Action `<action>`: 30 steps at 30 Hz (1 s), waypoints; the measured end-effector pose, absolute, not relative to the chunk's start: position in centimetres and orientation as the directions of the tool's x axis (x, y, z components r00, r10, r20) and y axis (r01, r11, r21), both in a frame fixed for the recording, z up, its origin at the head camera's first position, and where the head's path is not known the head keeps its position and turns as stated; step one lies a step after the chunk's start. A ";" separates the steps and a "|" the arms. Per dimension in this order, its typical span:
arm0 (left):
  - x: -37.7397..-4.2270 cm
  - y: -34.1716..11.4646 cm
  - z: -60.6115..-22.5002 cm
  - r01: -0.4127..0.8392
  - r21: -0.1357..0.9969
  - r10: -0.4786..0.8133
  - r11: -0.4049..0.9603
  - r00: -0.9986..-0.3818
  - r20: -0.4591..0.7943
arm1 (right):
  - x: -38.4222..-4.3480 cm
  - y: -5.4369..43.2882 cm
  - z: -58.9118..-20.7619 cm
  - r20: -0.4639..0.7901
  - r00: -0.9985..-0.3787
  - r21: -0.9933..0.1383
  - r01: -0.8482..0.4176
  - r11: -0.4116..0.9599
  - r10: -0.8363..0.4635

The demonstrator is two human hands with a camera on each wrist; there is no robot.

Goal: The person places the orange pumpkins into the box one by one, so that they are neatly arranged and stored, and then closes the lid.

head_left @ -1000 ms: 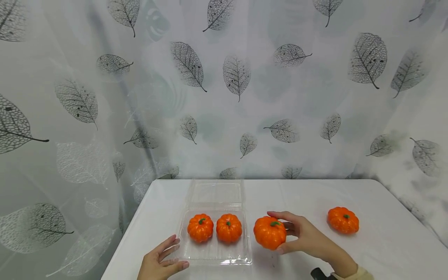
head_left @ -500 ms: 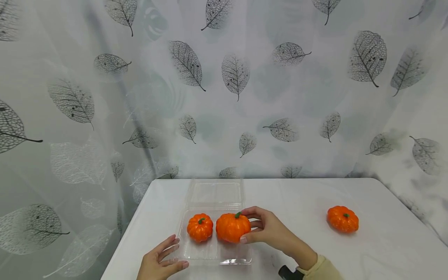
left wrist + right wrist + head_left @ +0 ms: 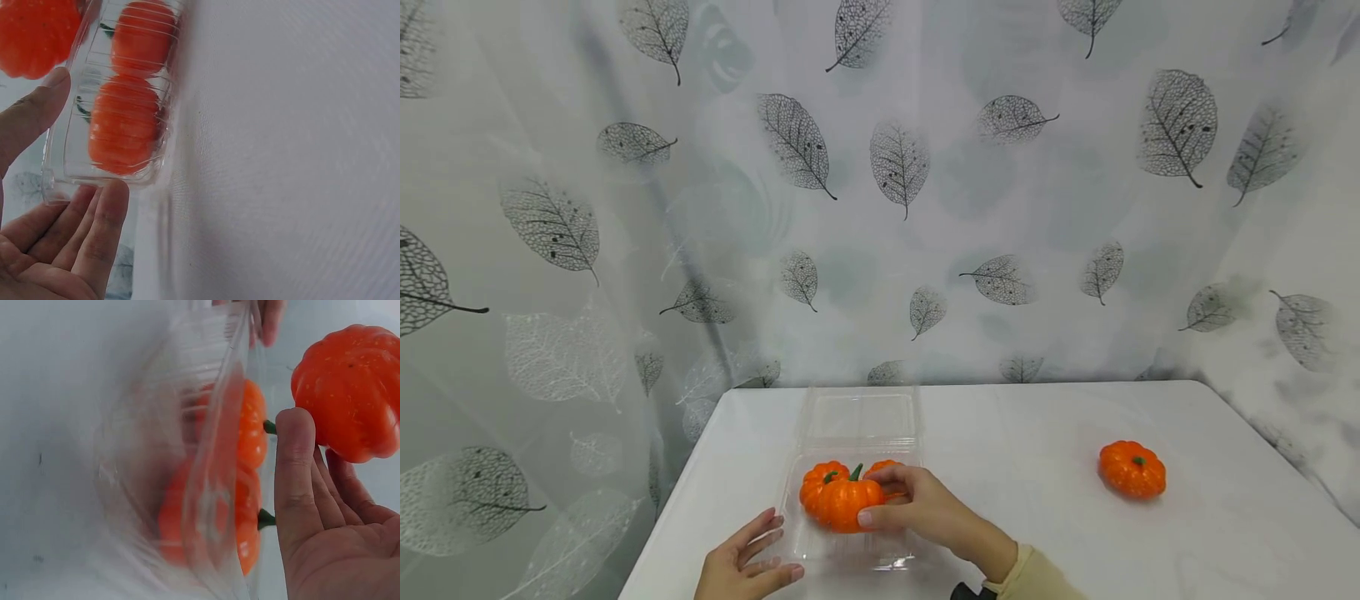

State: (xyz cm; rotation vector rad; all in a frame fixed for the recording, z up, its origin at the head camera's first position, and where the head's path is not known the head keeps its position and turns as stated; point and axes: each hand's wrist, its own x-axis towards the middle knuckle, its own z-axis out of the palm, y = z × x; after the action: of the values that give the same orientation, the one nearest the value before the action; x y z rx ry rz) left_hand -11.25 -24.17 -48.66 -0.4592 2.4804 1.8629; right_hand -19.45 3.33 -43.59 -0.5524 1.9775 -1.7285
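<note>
My right hand [image 3: 936, 514] grips a small orange pumpkin [image 3: 844, 506] with a green stem and holds it above the clear plastic box [image 3: 820, 548]. In the right wrist view, the held pumpkin [image 3: 353, 394] is higher than the box wall. Two similar pumpkins sit side by side in the box: the left pumpkin [image 3: 125, 125] and the right pumpkin [image 3: 144, 39]. From the head, both are partly hidden behind the held one and my hand. My left hand [image 3: 747, 560] lies at the box's left side, fingers spread, fingertips [image 3: 114, 190] right at its wall and thumb apart.
The box's clear lid [image 3: 861, 415] is folded back toward the table's far edge. Another orange pumpkin [image 3: 1132, 470] lies on the right of the white table [image 3: 1015, 433]. Behind hangs a curtain [image 3: 880, 250] printed with leaves.
My right hand has carried the pumpkin leftward, from beside the box to over its left part. My left hand stays at the box's left side.
</note>
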 end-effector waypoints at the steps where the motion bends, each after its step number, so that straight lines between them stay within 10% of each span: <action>1: -11.3 -24.2 -48.7 -0.225 0.942 -0.225 0.250 -0.959 -0.170 | -19.4 3.0 -43.7 -0.075 -0.818 -0.990 -0.006 0.139 -0.571; 30: -11.4 -24.5 -49.1 -0.209 0.949 -0.212 0.238 -0.964 -0.159 | -18.2 -0.7 -45.7 -0.138 -0.855 -0.878 -0.128 0.461 -0.500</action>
State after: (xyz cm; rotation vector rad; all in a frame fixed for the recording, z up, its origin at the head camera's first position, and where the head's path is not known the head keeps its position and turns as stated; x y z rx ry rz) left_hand -11.44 -24.50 -49.06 -0.4209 2.4741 1.8946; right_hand -18.25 -0.68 -45.66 -0.5295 2.3375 -1.3569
